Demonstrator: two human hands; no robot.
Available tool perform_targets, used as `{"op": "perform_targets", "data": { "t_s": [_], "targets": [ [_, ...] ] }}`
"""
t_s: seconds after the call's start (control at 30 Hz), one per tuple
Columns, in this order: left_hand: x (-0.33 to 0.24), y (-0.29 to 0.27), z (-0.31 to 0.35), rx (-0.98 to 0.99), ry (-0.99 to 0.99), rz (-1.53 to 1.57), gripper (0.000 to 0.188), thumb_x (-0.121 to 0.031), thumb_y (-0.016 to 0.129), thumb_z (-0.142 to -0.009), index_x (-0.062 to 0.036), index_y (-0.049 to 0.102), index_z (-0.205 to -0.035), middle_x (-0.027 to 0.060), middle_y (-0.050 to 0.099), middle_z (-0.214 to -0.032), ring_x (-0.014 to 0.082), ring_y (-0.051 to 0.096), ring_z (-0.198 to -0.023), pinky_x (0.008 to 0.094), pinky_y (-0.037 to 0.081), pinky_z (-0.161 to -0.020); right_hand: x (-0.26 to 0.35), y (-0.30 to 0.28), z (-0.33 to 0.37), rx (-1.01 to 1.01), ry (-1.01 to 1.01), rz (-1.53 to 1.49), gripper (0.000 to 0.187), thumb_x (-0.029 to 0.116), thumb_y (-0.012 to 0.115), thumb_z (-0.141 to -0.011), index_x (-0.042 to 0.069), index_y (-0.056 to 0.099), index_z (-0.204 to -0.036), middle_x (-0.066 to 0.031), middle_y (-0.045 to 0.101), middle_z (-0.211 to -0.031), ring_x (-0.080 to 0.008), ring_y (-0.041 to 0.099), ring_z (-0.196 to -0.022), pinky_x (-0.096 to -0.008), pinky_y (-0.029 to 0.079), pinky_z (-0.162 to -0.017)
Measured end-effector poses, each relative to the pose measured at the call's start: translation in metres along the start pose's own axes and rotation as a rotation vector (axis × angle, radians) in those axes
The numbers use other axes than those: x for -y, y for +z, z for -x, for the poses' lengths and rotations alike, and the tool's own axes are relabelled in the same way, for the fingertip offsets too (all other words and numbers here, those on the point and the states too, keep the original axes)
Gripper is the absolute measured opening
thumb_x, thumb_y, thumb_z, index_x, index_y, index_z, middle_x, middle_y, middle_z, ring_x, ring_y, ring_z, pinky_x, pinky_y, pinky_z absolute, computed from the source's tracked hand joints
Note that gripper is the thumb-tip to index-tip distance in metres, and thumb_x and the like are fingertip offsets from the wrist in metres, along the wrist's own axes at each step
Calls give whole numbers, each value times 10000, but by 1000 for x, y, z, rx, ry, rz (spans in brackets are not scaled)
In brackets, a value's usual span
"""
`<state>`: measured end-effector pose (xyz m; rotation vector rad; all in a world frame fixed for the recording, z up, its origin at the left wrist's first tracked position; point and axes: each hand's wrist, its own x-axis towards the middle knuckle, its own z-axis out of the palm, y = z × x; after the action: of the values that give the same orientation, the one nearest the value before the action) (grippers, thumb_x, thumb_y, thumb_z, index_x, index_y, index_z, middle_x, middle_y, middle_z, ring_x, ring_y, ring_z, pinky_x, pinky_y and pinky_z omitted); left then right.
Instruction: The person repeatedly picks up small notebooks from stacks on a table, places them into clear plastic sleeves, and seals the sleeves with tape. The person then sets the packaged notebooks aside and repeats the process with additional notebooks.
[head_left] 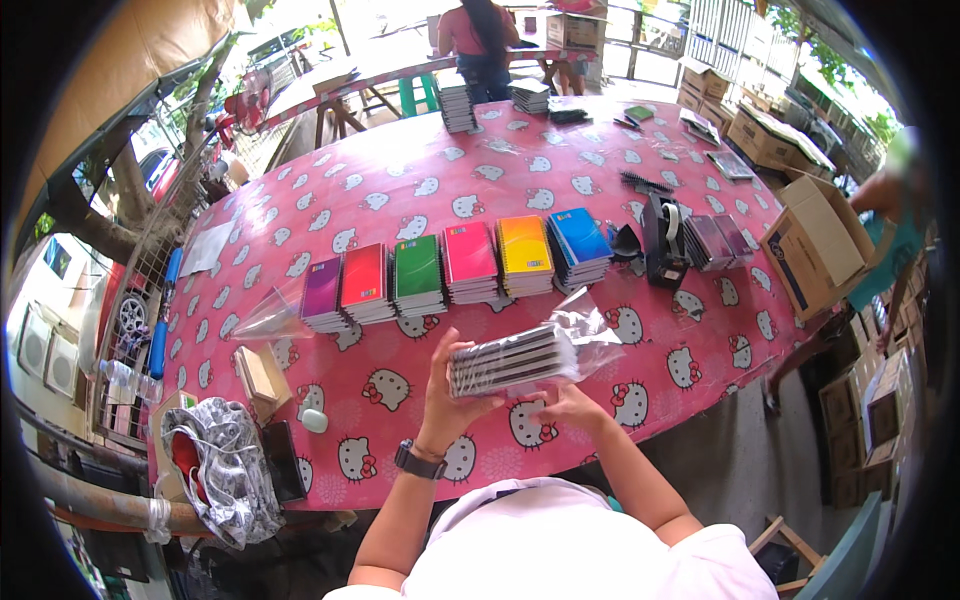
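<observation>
A pack of spiral notebooks (505, 362) in a clear plastic bag is held up over the near part of the table. My left hand (447, 395) is wrapped round its left end, thumb below. The loose mouth of the plastic bag (588, 325) flares out at the pack's right end. Just below that end is my right hand (572, 407), fingers partly spread; whether they touch the plastic I cannot tell. Beyond the pack stands a row of notebook stacks: purple (323, 291), red (365, 283), green (418, 273), pink (470, 262), yellow (526, 255) and blue (578, 246).
A black tape dispenser (665, 240) stands right of the row, beside wrapped notebook packs (717, 240). An open carton (818, 245) is at the right edge, near another person (890, 230). Left lie a clear plastic sheet (272, 315), a wooden block (262, 382) and a white mouse (314, 421).
</observation>
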<state>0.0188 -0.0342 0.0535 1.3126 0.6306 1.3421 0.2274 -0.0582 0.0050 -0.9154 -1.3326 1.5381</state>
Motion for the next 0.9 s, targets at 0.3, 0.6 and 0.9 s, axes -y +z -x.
{"op": "perform_targets", "data": {
  "t_s": [0.3,0.6,0.9],
  "targets": [
    [-1,11,17,25,57,-262,977,-2,794,-604,-103,258,-1415,105,559,-1109,211,506,-1122,356,401,-971,50,17,-19,15,-191,27,558,263,743,-760,34,479,-1196,-62,546,-1112,-119,526,-1000,-267,434,-855],
    [-53,-11,-30,33,-272,-492,517,-113,708,-764,-65,525,-1245,69,638,-1023,104,541,-1030,252,439,-829,91,9,-11,-307,-231,246,402,320,610,-878,40,517,-1151,-32,566,-941,-55,489,-803,-212,415,-734],
    [-71,7,-77,470,-19,-1321,372,-109,706,-715,-92,628,-1079,88,677,-872,234,620,-821,353,485,-765,74,9,8,-53,-212,474,356,375,688,-761,86,682,-969,-20,625,-1059,-189,434,-1059,-355,291,-948]
  ]
}}
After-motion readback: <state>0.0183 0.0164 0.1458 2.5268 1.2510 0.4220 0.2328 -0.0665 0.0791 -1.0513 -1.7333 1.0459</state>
